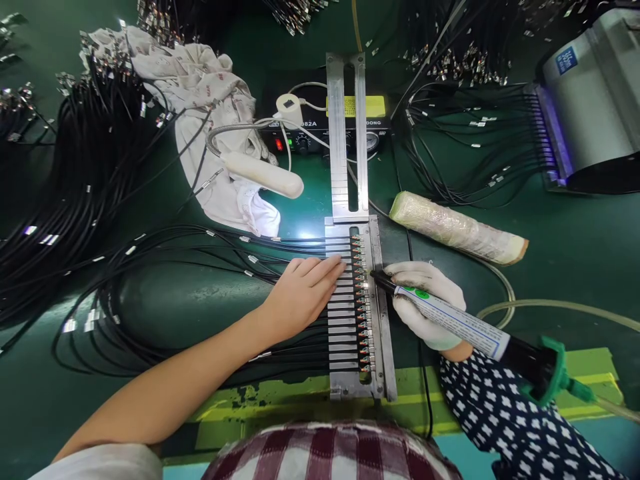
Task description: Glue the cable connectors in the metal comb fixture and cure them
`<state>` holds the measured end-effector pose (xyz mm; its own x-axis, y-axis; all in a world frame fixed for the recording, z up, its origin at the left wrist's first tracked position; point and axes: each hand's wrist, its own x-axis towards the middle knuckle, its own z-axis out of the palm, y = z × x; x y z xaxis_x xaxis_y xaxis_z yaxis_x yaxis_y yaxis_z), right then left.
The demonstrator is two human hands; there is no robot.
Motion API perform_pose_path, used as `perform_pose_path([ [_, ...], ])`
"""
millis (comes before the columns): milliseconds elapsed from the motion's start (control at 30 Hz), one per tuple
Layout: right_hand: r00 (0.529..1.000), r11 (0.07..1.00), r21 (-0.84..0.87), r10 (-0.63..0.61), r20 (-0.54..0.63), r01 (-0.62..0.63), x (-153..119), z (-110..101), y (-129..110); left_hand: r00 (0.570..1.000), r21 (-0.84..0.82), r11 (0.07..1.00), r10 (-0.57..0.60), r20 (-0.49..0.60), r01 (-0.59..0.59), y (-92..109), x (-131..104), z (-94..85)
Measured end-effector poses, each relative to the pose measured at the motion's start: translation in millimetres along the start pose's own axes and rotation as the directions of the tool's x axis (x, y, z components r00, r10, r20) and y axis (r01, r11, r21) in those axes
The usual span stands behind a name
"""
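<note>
My bare left hand (305, 293) rests with its fingers stretched flat over black cables (280, 248) laid in the slots of a metal fixture (343, 357). Small connector ends (363, 337) of those cables stand in a column along the fixture's opening. My right hand (425, 300), in a white glove, is wrapped around a glue-dispensing syringe (453, 320) with a black tip and a green cap. The syringe's tip is at the connector column, just right of my left fingertips; whether it touches one is too small to tell.
Behind the fixture stands a black dispenser controller (310, 137). A lit lamp (263, 175) hangs beside a white cloth (200, 133). A wrapped roll (457, 227) lies at right, below a grey curing unit (595, 100) with purple light. Cable bundles (95, 153) fill the left.
</note>
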<state>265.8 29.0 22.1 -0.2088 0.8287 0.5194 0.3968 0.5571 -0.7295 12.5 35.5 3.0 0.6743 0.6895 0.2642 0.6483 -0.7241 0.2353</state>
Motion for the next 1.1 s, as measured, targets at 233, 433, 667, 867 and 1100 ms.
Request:
perform_pose_path([
  [233, 0.999, 0.999, 0.012, -0.041, 0.029, 0.041, 0.1, -2.2, -2.2, 1.0, -0.011, 1.0, -0.002, 0.001, 0.002, 0.2, -0.2, 0.0],
  [433, 1.0, 1.0, 0.015, -0.025, 0.017, 0.024, 0.8, -1.1, -0.9, 0.999, -0.013, 1.0, -0.018, 0.029, 0.019, 0.2, -0.8, -0.2],
  [667, 0.999, 0.993, 0.119, -0.003, -0.032, 0.007, -5.9, -5.9, -3.8, 1.0, -0.01, 1.0, -0.007, 0.013, 0.007, 0.1, -0.4, 0.4],
  [867, 1.0, 1.0, 0.019, -0.002, 0.024, 0.002, -6.4, -4.2, -6.7, 1.0, -0.014, 1.0, -0.018, 0.007, 0.018, 0.7, 0.6, -0.7],
  [1100, 1.0, 1.0, 0.021, -0.008, 0.017, 0.008, -2.8, -2.1, -6.1, 0.999, -0.034, 0.999, -0.031, 0.016, 0.031, 0.7, -0.4, 0.2],
])
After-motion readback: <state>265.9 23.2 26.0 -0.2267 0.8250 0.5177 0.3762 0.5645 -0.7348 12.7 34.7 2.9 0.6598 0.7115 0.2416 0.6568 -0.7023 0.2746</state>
